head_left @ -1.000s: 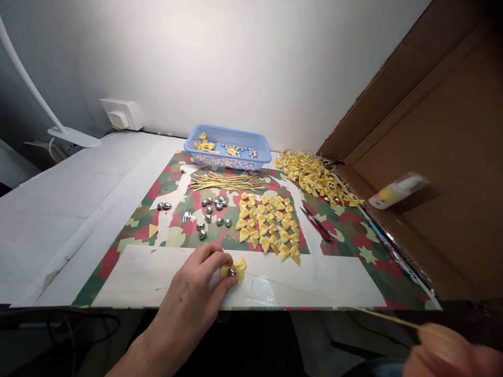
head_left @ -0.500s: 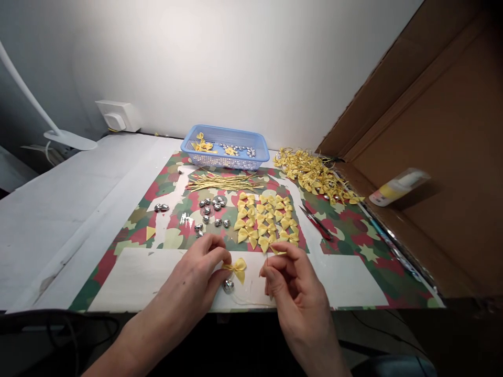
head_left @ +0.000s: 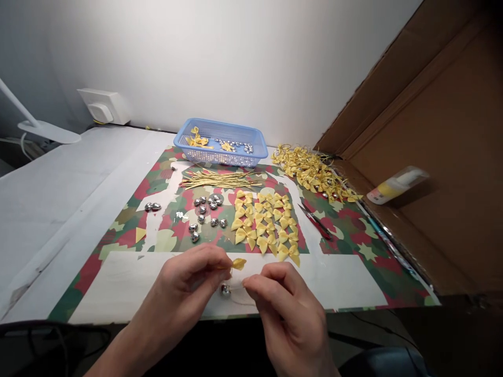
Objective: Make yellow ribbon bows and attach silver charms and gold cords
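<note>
My left hand (head_left: 188, 288) is closed, with thumb and fingers pinching a yellow ribbon bow (head_left: 239, 264) that is turned nearly edge-on. Just below the fingertips hangs or rests a silver jingle bell (head_left: 225, 290); which of the two I cannot tell. A thin pale cord (head_left: 242, 303) curves from near the bell toward my right hand (head_left: 288, 309). That hand is closed in a pinch to the right of the bow, a small gap from it. Its fingers are on the thin cord, though their tips mostly hide it. Rows of yellow bows (head_left: 266, 229) lie beyond my hands.
Silver bells (head_left: 201, 210) lie left of the bows, below yellow cords (head_left: 220, 179). Behind stands a blue basket (head_left: 220, 125). Red-handled scissors (head_left: 316, 222), a heap of bows (head_left: 314, 173), a bottle (head_left: 396, 186) and a cardboard wall (head_left: 432, 131) are at right.
My right hand has moved left and down, closer to the bow. The bow has turned from face-on to nearly edge-on in my left hand. The view has shifted slightly.
</note>
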`<state>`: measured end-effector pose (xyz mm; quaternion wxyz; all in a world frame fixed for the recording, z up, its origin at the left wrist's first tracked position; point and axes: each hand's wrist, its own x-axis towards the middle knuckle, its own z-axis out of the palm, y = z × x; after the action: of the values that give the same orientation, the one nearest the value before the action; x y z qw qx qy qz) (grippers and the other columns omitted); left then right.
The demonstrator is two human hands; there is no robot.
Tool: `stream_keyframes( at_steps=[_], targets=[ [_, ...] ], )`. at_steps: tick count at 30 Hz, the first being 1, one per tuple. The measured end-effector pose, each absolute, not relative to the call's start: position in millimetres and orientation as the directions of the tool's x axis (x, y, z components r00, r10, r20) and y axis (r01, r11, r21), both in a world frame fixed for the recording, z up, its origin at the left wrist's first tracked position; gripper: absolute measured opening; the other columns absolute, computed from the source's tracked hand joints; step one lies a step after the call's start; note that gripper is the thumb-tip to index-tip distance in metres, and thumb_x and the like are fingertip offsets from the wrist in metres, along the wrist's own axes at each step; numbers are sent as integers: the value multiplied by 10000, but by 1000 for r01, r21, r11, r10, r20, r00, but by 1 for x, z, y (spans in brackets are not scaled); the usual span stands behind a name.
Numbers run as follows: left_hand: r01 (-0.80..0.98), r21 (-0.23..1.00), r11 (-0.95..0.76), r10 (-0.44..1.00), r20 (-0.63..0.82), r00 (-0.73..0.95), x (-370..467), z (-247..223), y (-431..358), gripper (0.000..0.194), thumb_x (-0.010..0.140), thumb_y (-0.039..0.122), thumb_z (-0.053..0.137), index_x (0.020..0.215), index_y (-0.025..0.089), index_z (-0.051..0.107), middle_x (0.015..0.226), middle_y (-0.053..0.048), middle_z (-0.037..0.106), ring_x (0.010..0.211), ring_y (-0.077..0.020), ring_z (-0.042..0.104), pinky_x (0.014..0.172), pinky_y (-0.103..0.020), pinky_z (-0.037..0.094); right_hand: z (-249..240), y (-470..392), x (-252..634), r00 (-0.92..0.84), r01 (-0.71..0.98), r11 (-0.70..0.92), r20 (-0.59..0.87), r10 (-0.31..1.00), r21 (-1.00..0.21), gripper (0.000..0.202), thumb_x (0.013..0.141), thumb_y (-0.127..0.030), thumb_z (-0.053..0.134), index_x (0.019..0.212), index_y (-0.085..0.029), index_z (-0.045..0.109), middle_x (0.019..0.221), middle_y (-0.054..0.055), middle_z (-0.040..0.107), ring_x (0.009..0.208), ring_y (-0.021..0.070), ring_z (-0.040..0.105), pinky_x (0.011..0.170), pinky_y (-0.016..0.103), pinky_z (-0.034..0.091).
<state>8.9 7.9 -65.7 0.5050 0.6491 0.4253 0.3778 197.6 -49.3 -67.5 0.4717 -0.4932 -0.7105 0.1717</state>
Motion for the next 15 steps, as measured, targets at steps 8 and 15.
stream_keyframes(
  at_steps=[8,15],
  targets=[
    [151,985,-82,981,53,188,12,-73,-1,68,866,203,748,908,256,741,918,13,786,844,-193,744,725,-244,606,-61,-55,189,-65,784,437,643,763,-440,307,915,-2,540,1115,-194,674,792,47,549,689,166,540,589,281,473],
    [240,935,-260,948,200,249,10,-77,-2,148,906,118,670,907,263,702,891,31,766,827,-160,728,698,-208,580,-49,-52,188,-149,838,428,613,776,-338,252,898,12,529,1016,-164,666,769,49,564,683,172,523,580,285,456]
  ],
)
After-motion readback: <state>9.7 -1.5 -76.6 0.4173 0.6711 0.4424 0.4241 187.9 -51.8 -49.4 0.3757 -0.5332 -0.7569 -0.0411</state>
